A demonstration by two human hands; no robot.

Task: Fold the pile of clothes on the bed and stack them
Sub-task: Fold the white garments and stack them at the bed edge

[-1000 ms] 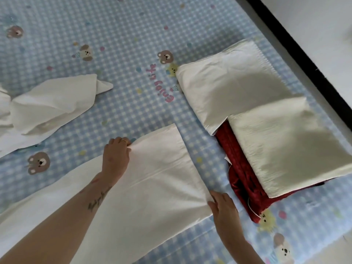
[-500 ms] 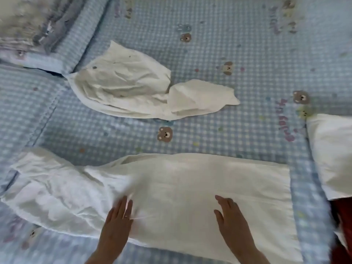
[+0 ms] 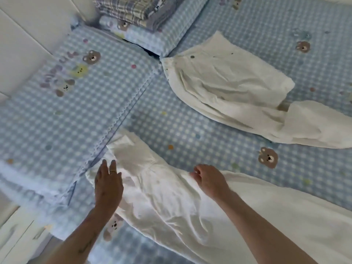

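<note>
Two white garments lie unfolded on a blue checked bed sheet (image 3: 219,134) printed with bears, and neither has reached a stack in this view. Taking the brown bear print (image 3: 268,157) as the marker: the larger, a long white garment (image 3: 190,202), stretches below and to the left of it, its near end running off the lower right of the frame and its far end resting against the edge of a matching checked pillow (image 3: 57,115). Above the bear, well apart from the first, lies a second white garment (image 3: 228,86), crumpled and untouched. Far up and left of the bear, at the head of the bed, sits a folded plaid blanket (image 3: 129,10).

Over the long garment's far end the left hand (image 3: 108,185) is spread, fingers straight; whether it presses the cloth cannot be told. Nearer the bear, the right hand (image 3: 211,180) curls its fingertips into a small gather along the garment's upper edge.

Judging by the wrinkles, this piece is being smoothed before its first fold; both pieces remain to be folded and stacked.
</note>
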